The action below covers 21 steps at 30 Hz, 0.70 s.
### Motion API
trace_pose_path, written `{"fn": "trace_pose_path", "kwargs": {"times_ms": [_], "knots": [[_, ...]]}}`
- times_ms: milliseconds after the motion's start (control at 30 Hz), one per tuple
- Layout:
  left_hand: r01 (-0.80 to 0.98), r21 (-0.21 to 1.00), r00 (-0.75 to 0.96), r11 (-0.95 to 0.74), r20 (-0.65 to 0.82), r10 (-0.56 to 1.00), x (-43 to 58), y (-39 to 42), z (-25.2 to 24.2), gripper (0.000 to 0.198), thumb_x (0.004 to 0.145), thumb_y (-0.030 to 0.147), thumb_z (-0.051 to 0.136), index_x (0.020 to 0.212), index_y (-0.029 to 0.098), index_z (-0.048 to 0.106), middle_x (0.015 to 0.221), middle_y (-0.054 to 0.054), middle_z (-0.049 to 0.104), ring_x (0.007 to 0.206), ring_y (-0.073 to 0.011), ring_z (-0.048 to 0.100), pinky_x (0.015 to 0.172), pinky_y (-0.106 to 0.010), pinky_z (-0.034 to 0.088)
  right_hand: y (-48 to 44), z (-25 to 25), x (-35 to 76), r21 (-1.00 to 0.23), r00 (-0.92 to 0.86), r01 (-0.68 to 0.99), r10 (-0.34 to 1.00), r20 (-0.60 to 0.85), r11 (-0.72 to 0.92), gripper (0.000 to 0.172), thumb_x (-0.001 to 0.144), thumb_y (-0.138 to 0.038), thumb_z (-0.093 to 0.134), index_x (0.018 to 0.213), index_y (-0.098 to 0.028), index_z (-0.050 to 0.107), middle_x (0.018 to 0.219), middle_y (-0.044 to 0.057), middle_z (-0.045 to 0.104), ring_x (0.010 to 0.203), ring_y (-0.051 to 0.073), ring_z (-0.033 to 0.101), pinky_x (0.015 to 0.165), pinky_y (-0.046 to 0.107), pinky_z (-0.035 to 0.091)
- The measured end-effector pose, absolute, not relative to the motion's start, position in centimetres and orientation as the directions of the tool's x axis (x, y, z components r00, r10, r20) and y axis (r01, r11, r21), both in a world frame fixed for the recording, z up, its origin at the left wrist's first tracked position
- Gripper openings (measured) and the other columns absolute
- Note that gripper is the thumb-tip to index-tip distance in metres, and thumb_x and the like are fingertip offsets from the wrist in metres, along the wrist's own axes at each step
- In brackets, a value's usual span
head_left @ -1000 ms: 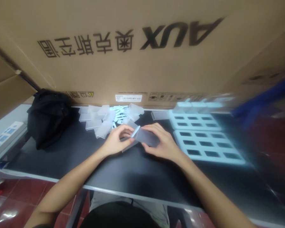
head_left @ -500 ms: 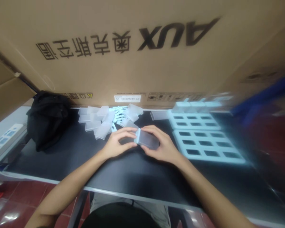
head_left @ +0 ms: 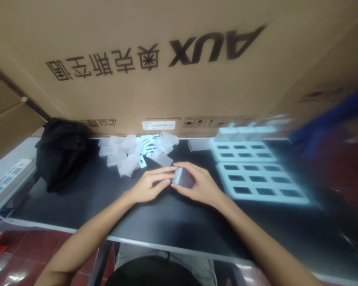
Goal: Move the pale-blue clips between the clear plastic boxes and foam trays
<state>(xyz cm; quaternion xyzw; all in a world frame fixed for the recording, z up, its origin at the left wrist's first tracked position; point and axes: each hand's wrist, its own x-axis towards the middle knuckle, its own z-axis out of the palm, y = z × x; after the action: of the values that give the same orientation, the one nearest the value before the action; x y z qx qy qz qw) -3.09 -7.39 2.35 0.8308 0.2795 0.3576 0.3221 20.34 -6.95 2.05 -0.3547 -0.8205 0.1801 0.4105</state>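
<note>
In front of me, over the black table, my right hand (head_left: 201, 183) grips a small translucent plastic box (head_left: 187, 179) between thumb and fingers. The light-blue cap (head_left: 178, 175) on the box faces left. My left hand (head_left: 150, 184) has its fingertips and thumb closed at that cap, partly covering it. Just beyond my hands lies a pile of loose translucent boxes (head_left: 128, 163), with small light-blue plastic caps (head_left: 147, 143) heaped among them.
Light-blue trays (head_left: 261, 192) with rectangular openings lie on the right; several capped boxes (head_left: 238, 134) stand at the back one. A lone translucent box (head_left: 198, 145) lies beside them. A black cloth bag (head_left: 61, 153) sits left. A large cardboard box (head_left: 167, 91) walls the back.
The capped box has turned a little and moved slightly lower between my hands. My right fingers now cover more of it. The whole view has shifted slightly.
</note>
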Motion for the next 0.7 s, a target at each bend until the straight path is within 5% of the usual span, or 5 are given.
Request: {"fn": "trace_pose_path", "kwargs": {"times_ms": [100, 233, 333, 467, 700], "knots": [[0.287, 0.708, 0.57, -0.646, 0.415, 0.709, -3.4, -6.5, 3.5, 0.028, 0.104, 0.027, 0.053, 0.125, 0.022, 0.072, 0.134, -0.01, 0.07, 0.126, -0.0232, 0.066, 0.112, -0.039, 0.051, -7.1, 2.2, 20.3, -0.555, -0.374, 0.473, 0.727, 0.576, 0.684, 0.041, 0.081, -0.032, 0.072, 0.12, -0.025, 0.061, 0.112, 0.005, 0.075, 0.095, 0.023, 0.075, 0.083, 0.032, 0.059], [0.602, 0.582, 0.409, -0.547, 0.364, 0.837, -4.2, -2.6, 5.8, 0.024, 0.103, 0.029, 0.053, 0.105, 0.02, 0.075, 0.108, -0.007, 0.077, 0.101, -0.0216, 0.071, 0.096, -0.036, 0.056, -7.4, 2.2, 20.4, -0.513, -0.348, 0.537, 0.73, 0.588, 0.67, 0.042, 0.077, -0.034, 0.069, 0.117, -0.025, 0.06, 0.108, 0.005, 0.076, 0.088, 0.024, 0.076, 0.079, 0.034, 0.059], [0.855, 0.277, 0.384, -0.439, 0.233, 0.894, -4.7, 1.5, 7.2, 0.024, 0.1, 0.024, 0.053, 0.11, 0.018, 0.073, 0.112, -0.008, 0.075, 0.107, -0.0244, 0.067, 0.1, -0.038, 0.053, -7.5, 2.2, 20.4, -0.503, -0.344, 0.559, 0.736, 0.583, 0.659, 0.042, 0.075, -0.035, 0.068, 0.115, -0.026, 0.059, 0.105, 0.005, 0.076, 0.082, 0.024, 0.075, 0.075, 0.034, 0.058], [0.95, -0.071, 0.31, -0.305, 0.062, 0.949, -4.7, 5.7, 7.8, 0.029, 0.099, 0.024, 0.052, 0.118, 0.017, 0.072, 0.122, -0.013, 0.071, 0.119, -0.0281, 0.062, 0.102, -0.038, 0.051, -7.6, 2.3, 20.4, -0.519, -0.358, 0.561, 0.754, 0.551, 0.646, 0.042, 0.073, -0.034, 0.07, 0.113, -0.026, 0.058, 0.102, 0.003, 0.076, 0.077, 0.022, 0.073, 0.072, 0.033, 0.056], [0.933, -0.116, 0.339, -0.342, -0.042, 0.94, -4.4, 8.0, 7.5, 0.028, 0.093, 0.027, 0.058, 0.115, 0.023, 0.075, 0.121, -0.011, 0.072, 0.113, -0.0262, 0.067, 0.097, -0.034, 0.053, -7.2, 2.4, 20.5, -0.553, -0.39, 0.548, 0.777, 0.495, 0.627, 0.04, 0.074, -0.034, 0.069, 0.112, -0.025, 0.058, 0.102, 0.003, 0.075, 0.078, 0.022, 0.073, 0.071, 0.034, 0.054]]}}
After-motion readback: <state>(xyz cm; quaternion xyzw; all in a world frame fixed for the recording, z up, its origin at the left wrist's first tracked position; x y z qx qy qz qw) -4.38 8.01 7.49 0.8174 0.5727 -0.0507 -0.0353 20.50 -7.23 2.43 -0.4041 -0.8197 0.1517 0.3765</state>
